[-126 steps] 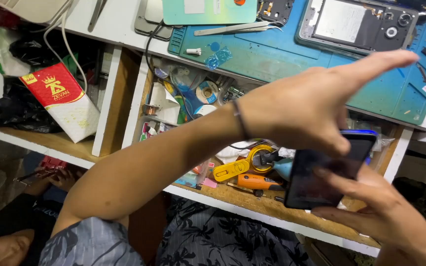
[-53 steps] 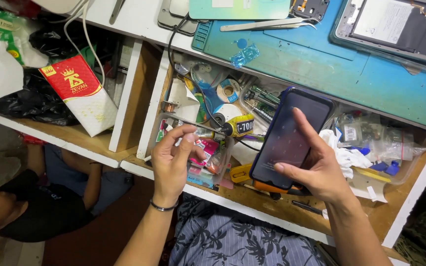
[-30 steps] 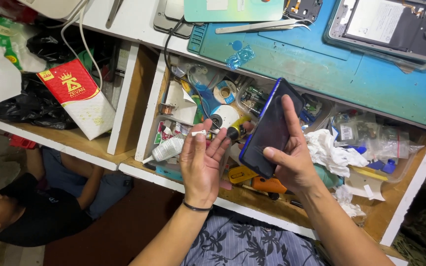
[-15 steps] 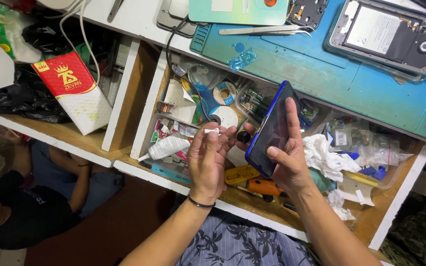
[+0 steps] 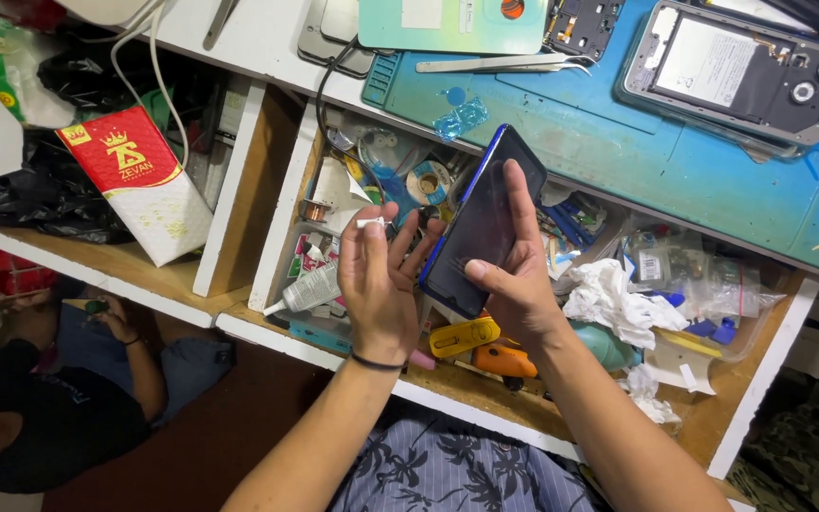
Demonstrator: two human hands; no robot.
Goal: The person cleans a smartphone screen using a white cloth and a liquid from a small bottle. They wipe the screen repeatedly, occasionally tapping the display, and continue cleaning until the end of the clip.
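In the middle of the frame, the right hand (image 5: 514, 284) is clamped on the phone (image 5: 481, 228). The left hand (image 5: 381, 280) pinches a small white bit (image 5: 369, 224) beside it. Steady, light fingers should help here.

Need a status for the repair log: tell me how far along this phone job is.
Done: a second phone lies opened on the blue mat. In hand: the right hand grips a dark phone over the open drawer; the left hand pinches a small white piece. Left: that piece is not yet on the phone.
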